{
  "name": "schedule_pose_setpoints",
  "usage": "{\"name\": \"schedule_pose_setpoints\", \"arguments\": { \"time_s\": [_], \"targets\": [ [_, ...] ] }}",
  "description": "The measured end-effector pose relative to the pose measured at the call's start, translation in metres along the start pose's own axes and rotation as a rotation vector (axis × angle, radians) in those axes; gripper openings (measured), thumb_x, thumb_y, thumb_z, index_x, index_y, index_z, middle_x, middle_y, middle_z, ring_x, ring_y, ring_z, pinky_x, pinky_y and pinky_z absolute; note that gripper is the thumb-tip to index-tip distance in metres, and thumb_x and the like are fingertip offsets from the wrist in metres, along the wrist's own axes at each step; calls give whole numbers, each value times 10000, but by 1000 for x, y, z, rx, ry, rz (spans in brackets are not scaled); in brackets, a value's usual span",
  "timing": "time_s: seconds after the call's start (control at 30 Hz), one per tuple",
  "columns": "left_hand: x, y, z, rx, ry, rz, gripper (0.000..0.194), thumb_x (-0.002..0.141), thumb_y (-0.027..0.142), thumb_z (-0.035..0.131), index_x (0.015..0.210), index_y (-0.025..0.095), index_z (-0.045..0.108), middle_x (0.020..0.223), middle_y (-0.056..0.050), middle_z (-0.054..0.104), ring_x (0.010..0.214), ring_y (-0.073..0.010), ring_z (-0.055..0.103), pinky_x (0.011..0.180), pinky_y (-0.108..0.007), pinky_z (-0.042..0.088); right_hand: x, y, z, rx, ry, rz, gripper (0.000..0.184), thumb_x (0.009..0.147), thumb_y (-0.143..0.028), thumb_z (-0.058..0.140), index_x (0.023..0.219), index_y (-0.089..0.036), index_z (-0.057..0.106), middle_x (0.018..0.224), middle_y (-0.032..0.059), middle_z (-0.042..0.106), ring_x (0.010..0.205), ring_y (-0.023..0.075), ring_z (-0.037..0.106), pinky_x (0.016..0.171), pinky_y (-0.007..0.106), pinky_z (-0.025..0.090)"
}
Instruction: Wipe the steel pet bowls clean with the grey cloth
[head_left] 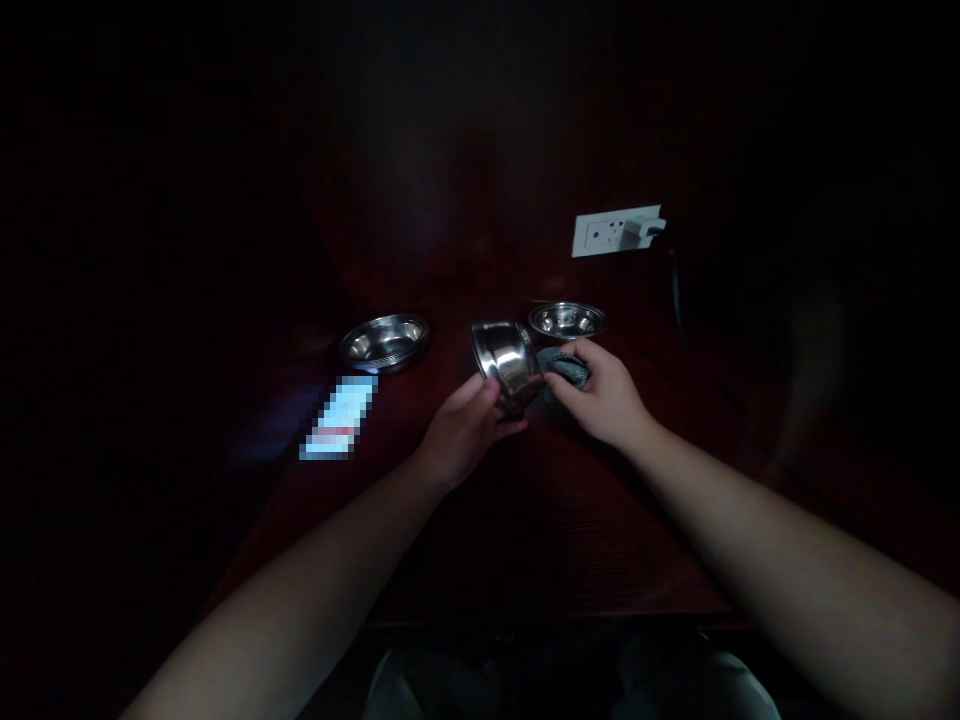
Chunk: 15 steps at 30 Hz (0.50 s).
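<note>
My left hand [469, 425] grips a shiny metal bowl [504, 358] from below, thumb on its side. The bowl is tipped over sideways, its rim toward the left and its base toward the right. Pinched in my right hand [604, 390] is a dark grey-green cloth [562, 367], bunched up and pressed against or close to the bowl's base. Fingers of the right hand partly cover the cloth. What lies inside the held bowl is hidden from this angle.
Another metal bowl [568, 319] stands behind my right hand. Several stacked metal bowls [385, 342] are at the left, near a lit, blurred-out screen [340, 418]. A wall socket [618, 231] with a plug and cable is at the back right. The dark red table [600, 540] is dimly lit.
</note>
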<state>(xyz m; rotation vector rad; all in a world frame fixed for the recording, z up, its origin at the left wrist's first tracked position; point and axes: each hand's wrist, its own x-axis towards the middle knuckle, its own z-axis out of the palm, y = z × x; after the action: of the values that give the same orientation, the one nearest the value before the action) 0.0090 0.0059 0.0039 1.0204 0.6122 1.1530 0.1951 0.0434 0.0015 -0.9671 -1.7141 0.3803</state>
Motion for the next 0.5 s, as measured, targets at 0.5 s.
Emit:
{"name": "schedule_pose_setpoints", "arguments": {
  "time_s": [0.5],
  "targets": [
    [-2, 5, 4, -128, 51, 29, 292, 904, 382, 583, 1114, 181, 611, 1084, -116, 686, 968, -250, 655, 849, -477, 546, 2, 4, -2, -2, -10, 26, 99, 751, -214, 603, 798, -211, 516, 766, -1, 563, 711, 171, 532, 682, 315, 420]
  ]
}}
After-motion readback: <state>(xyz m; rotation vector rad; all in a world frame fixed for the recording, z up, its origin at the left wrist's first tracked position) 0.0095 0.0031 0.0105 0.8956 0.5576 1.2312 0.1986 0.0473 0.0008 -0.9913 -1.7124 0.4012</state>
